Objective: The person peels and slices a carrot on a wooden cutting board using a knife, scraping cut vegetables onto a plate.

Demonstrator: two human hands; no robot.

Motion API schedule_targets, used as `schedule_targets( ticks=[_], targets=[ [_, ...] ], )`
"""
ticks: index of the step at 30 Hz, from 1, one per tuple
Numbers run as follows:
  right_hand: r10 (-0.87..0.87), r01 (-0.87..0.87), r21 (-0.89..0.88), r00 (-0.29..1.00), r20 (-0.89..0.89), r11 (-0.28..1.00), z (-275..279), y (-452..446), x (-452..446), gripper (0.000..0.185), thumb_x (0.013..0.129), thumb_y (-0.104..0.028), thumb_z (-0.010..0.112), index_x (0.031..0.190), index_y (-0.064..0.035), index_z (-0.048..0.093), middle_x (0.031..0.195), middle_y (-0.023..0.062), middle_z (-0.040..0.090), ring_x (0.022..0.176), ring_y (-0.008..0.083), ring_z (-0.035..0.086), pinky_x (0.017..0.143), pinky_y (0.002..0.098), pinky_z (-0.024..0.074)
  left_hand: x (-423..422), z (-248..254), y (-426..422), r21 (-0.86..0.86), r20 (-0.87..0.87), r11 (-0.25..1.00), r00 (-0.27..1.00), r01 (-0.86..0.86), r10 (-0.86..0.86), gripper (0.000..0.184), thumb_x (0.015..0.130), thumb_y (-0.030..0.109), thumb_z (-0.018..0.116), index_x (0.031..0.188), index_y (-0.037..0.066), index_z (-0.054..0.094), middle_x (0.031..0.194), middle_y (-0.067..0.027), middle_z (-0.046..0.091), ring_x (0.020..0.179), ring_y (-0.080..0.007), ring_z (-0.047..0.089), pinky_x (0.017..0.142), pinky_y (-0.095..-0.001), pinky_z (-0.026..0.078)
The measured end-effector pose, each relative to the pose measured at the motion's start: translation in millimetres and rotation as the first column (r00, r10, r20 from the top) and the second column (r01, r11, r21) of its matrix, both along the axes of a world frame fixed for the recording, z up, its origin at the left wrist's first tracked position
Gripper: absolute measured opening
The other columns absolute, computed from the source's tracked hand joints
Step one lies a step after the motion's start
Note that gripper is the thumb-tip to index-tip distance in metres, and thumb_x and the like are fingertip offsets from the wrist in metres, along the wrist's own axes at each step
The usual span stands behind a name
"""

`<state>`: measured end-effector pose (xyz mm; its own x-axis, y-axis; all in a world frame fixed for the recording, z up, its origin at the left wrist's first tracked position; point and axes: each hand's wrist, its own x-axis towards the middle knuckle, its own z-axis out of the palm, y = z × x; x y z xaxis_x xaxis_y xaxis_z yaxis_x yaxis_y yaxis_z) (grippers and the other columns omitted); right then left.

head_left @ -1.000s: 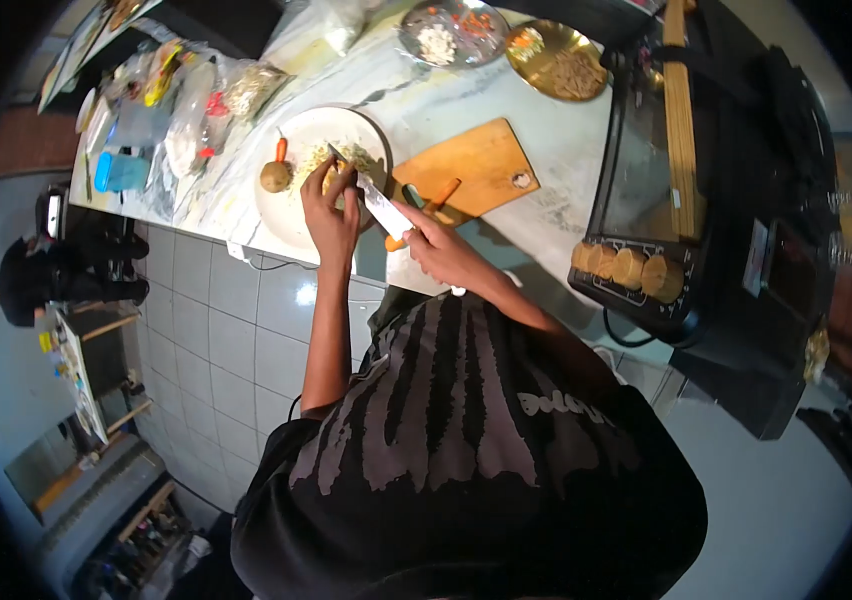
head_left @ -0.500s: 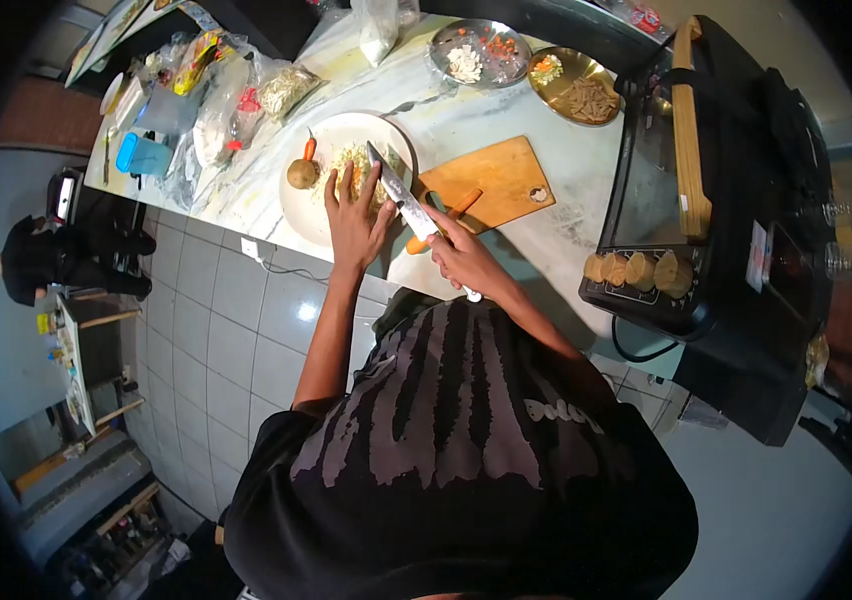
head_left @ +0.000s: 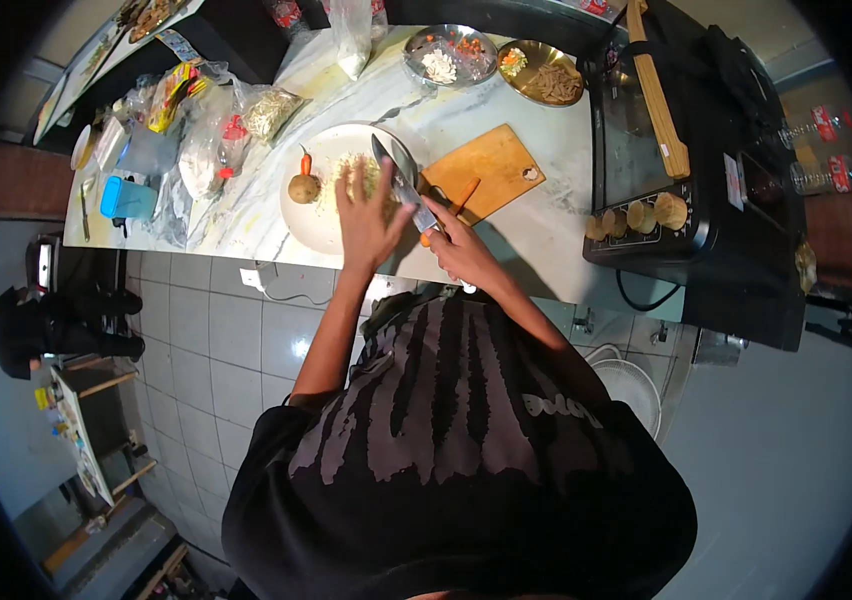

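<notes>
My right hand is closed round the handle of a kitchen knife. Its blade slants up and left over the right side of a pale round plate. My left hand has its fingers spread, slightly blurred, over finely chopped pale food on that plate. The thumb is close to the blade; I cannot tell whether they touch. A round brown vegetable, possibly a potato, and a small orange-red chili or carrot sit at the plate's left. An orange carrot lies on the wooden cutting board.
Behind stand a metal plate of chopped food and a gold-coloured plate with brown strips. A black toaster oven is at right. Plastic bags and a blue container are left. Another person stands far left.
My left hand has shifted slightly right and lower, with its fingers blurred. The knife stays in my right hand, its blade turned a little. The camera view has tilted.
</notes>
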<state>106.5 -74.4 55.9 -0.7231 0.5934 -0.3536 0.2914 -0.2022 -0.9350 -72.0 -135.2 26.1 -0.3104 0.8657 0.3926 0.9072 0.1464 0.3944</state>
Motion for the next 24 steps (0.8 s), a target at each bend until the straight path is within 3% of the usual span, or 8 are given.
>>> schedule_targets(
  ticks=[6, 8, 11, 15, 16, 17, 18, 24],
  targets=[
    [-0.170, 0.172, 0.075, 0.985, -0.023, 0.982, -12.2, -32.1, -16.0, 0.048, 0.100, -0.018, 0.054, 0.145, -0.0086, 0.043, 0.076, 0.0029, 0.055, 0.056, 0.0130, 0.050, 0.055, 0.0324, 0.0445, -33.0, -25.8, -15.6, 0.091, 0.191, 0.982, 0.971, -0.165, 0.145, 0.054, 0.100, 0.037, 0.051, 0.144, 0.005, 0.048, 0.150, -0.0240, 0.038, 0.139, -0.0458, 0.027, 0.115, -0.0530, 0.022],
    [-0.264, 0.333, 0.612, 0.943, -0.205, 0.717, -25.1, -48.0, -22.3, 0.045, 0.099, -0.018, 0.055, 0.141, -0.0044, 0.046, 0.086, 0.0124, 0.065, 0.066, 0.0282, 0.062, 0.065, 0.0389, 0.0494, -32.2, -13.7, -20.7, 0.159, 0.284, 0.983, 0.958, -0.092, 0.044, 0.056, 0.097, 0.035, 0.055, 0.143, 0.004, 0.047, 0.147, -0.0262, 0.040, 0.138, -0.0472, 0.029, 0.114, -0.0540, 0.024],
    [-0.252, 0.226, 0.602, 0.967, -0.043, 0.766, 50.8, -73.0, -21.2, 0.043, 0.098, -0.015, 0.058, 0.138, -0.0015, 0.049, 0.091, 0.0179, 0.064, 0.068, 0.0277, 0.059, 0.069, 0.0348, 0.0483, -25.1, -14.7, -31.1, 0.185, 0.348, 0.982, 0.931, 0.050, -0.113, 0.054, 0.095, 0.027, 0.060, 0.142, 0.003, 0.048, 0.145, -0.0256, 0.042, 0.135, -0.0446, 0.037, 0.113, -0.0513, 0.028],
    [-0.210, 0.223, 0.677, 0.972, -0.103, 0.701, 41.8, -98.1, -32.4, 0.044, 0.097, -0.012, 0.058, 0.139, -0.0034, 0.049, 0.081, 0.0204, 0.060, 0.063, 0.0329, 0.050, 0.067, 0.0328, 0.0460, -31.6, -36.6, -35.6, 0.253, 0.622, 0.959, 0.738, 0.129, -0.263, 0.049, 0.094, 0.024, 0.056, 0.137, 0.001, 0.050, 0.140, -0.0251, 0.048, 0.131, -0.0406, 0.046, 0.110, -0.0481, 0.036],
    [-0.225, 0.225, 0.687, 0.970, -0.091, 0.691, 30.1, -98.4, -32.1, 0.044, 0.097, -0.012, 0.058, 0.139, -0.0034, 0.049, 0.081, 0.0204, 0.060, 0.063, 0.0329, 0.050, 0.067, 0.0328, 0.0460, -39.9, -30.8, -34.7, 0.257, 0.963, 0.966, -0.078, -0.011, -0.257, 0.049, 0.095, 0.028, 0.052, 0.135, -0.001, 0.050, 0.138, -0.0257, 0.051, 0.127, -0.0397, 0.050, 0.109, -0.0472, 0.038],
    [-0.249, 0.208, 0.649, 0.968, -0.030, 0.732, 19.6, -99.3, -27.0, 0.044, 0.097, -0.014, 0.057, 0.140, -0.0057, 0.049, 0.081, 0.0210, 0.061, 0.069, 0.0386, 0.055, 0.067, 0.0383, 0.0467, -42.9, -26.6, -34.2, 0.138, 0.518, 0.986, -0.842, -0.090, -0.150, 0.050, 0.096, 0.032, 0.047, 0.132, -0.003, 0.051, 0.135, -0.0263, 0.053, 0.123, -0.0387, 0.054, 0.108, -0.0464, 0.041],
    [-0.261, 0.186, 0.602, 0.965, 0.039, 0.776, 16.6, -102.1, -21.1, 0.044, 0.097, -0.015, 0.057, 0.140, -0.0080, 0.049, 0.080, 0.0215, 0.063, 0.075, 0.0444, 0.061, 0.066, 0.0438, 0.0475, -42.8, 19.5, -38.7, 0.163, 0.357, 0.986, -0.930, -0.035, -0.092, 0.061, 0.098, 0.046, 0.040, 0.131, -0.005, 0.049, 0.128, -0.0263, 0.059, 0.116, -0.0355, 0.060, 0.105, -0.0459, 0.045],
    [-0.230, 0.142, 0.444, 0.961, 0.152, 0.885, -6.0, -95.2, 2.3, 0.027, 0.102, -0.026, 0.049, 0.099, -0.0011, 0.060, 0.076, 0.0171, 0.059, 0.074, 0.0298, 0.062, 0.069, 0.0374, 0.0458, -29.2, 58.0, -43.7, 0.396, 0.608, 0.918, -0.753, 0.015, -0.250, 0.083, 0.098, 0.067, 0.028, 0.119, -0.008, 0.058, 0.108, -0.0217, 0.069, 0.103, -0.0300, 0.066, 0.097, -0.0397, 0.049]
  ],
)
